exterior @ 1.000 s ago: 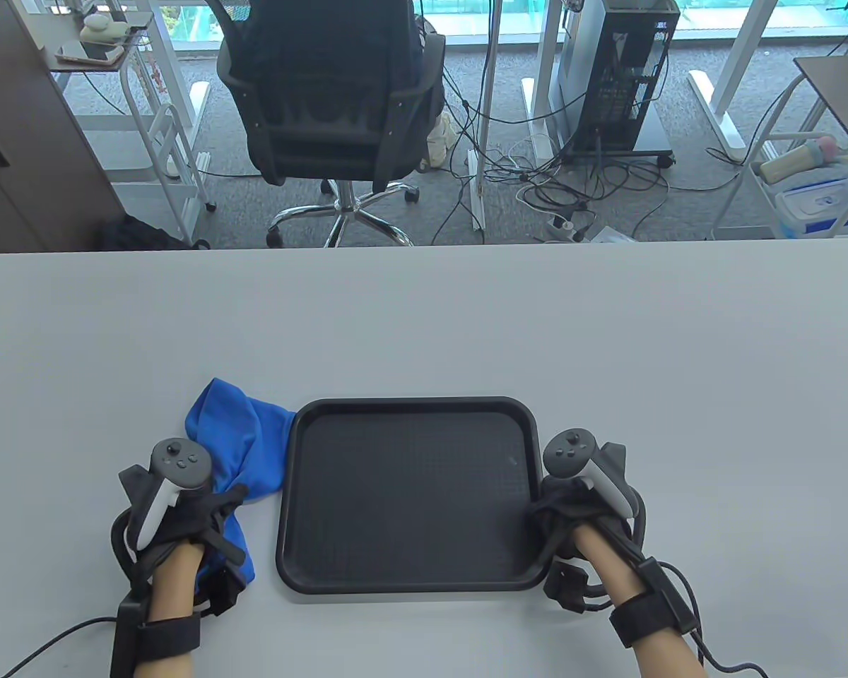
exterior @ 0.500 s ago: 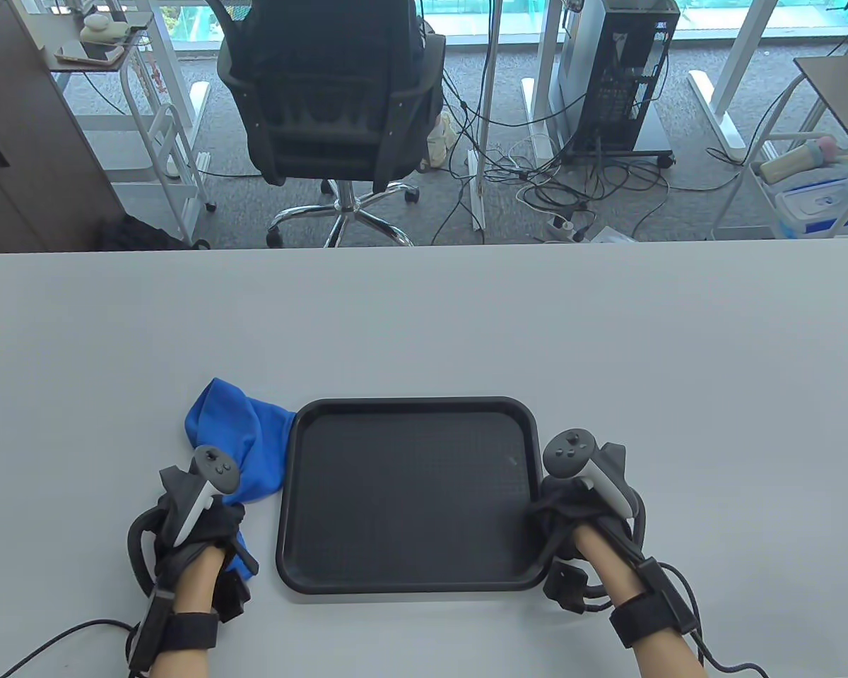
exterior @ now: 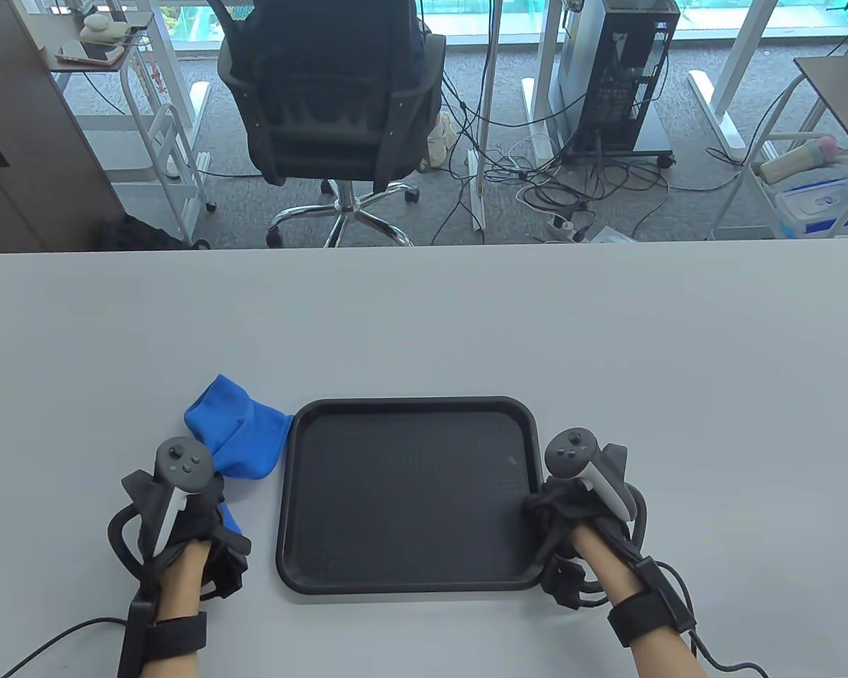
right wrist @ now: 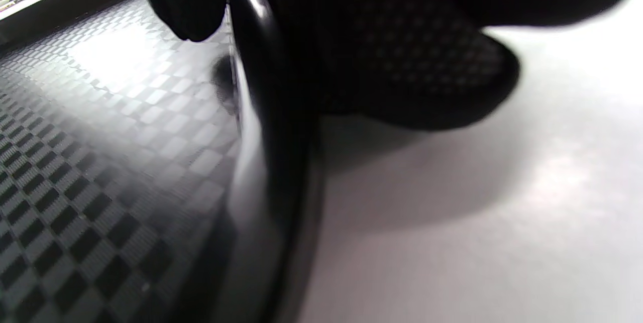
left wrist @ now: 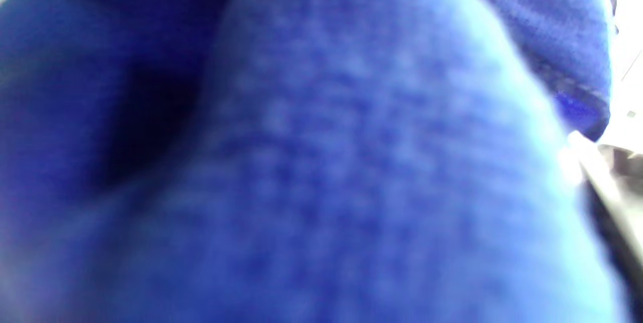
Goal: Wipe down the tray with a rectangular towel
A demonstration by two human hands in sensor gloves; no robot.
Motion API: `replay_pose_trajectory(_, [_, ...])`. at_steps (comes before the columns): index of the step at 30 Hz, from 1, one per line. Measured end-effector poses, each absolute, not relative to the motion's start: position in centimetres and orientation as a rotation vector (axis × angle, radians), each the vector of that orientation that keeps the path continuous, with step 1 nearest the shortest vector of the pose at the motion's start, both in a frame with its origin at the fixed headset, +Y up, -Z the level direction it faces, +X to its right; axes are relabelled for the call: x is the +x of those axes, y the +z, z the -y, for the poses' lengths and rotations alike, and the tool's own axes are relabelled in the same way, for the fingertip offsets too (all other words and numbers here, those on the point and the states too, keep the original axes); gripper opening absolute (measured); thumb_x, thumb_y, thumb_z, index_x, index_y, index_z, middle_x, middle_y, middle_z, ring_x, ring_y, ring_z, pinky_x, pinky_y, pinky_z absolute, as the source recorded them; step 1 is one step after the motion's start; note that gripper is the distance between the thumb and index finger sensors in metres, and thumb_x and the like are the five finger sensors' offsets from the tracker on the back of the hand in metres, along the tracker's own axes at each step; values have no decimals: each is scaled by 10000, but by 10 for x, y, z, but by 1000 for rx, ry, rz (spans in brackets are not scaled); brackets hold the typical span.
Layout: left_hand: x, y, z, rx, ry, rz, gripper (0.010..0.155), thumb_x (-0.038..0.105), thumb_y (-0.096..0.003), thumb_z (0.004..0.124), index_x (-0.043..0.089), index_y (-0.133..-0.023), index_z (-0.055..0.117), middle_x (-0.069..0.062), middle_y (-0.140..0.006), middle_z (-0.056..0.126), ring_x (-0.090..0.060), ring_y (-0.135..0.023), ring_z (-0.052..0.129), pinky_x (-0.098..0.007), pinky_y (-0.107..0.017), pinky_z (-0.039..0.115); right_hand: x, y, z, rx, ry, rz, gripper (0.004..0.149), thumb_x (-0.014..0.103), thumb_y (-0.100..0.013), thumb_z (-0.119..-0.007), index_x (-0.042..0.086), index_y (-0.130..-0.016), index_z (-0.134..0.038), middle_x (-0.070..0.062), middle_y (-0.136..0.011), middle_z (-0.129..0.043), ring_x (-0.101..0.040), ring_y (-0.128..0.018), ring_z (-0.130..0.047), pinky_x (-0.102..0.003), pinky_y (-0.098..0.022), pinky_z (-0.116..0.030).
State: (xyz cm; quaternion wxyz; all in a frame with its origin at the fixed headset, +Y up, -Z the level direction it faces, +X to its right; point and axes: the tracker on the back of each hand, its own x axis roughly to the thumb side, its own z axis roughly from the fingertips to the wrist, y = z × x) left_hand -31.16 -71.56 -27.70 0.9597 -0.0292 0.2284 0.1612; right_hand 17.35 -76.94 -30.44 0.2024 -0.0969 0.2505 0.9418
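Left hand (exterior: pixel 184 512) has swung back leftward after edging toward the tray; the blue towel (exterior: pixel 237 434) under it is now bunched tighter — its near edge drawn up, less cloth showing below the glove.

We see blue cloth (left wrist: pixel 351 172) filling almost the whole view, so close that its weave is blurred. A dark fold sits toward nine o'clock. Toward one o'clock a second bulge of the same cloth shows a sharper knit and a stitched hem. At three o'clock a thin bright strip of background shows, with a dark blurred shape below it that we cannot identify.
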Motion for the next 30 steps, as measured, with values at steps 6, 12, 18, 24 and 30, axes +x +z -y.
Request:
replay_pose_trajectory(6, [-294,-262,668,128,476,-260,627,315,-520,742,164,-1088,523,-206,-1083,647,-273,-829,841,-564,-672,644,173,-304,769,-266,2617,-720,538,375,-442,-801,-10,-790,-658,-114,-433,-920,-228,-193,-996,-408,-144,-848])
replay_pose_trajectory(12, [-238,-255,631,185,499,35,614,322,-530,734,176,-1093,536,-201,-1086,658,-273,-830,850,-567,-665,653,173,-304,769,-265,2597,-748,532,363,-453,-789,-6,-806,-637,-123,-453,-905,-235,-214,-987,-415,-161,-842])
replay_pose_trajectory(18, [-168,-280,618,59,490,216,619,324,-529,742,184,-1095,532,-188,-1096,650,-269,-845,843,-567,-669,648,173,-304,769,-263,2587,-766,531,351,-457,-786,-9,-814,-628,-131,-467,-900,-244,-231,-985,-423,-173,-840])
replay_pose_trajectory(24, [-95,-316,628,8,322,299,617,323,-524,750,204,-1091,537,-169,-1099,652,-261,-847,845,-563,-671,650,172,-305,769,-247,2596,-787,524,343,-459,-787,-16,-807,-630,-132,-471,-900,-246,-234,-988,-423,-173,-842])
replay_pose_trajectory(30, [-31,-345,674,-93,62,370,604,323,-518,755,212,-1081,567,-151,-1092,678,-255,-842,858,-558,-672,656,172,-305,769,-241,2592,-793,524,340,-458,-788,-17,-806,-628,-133,-470,-899,-246,-233,-987,-424,-173,-841])
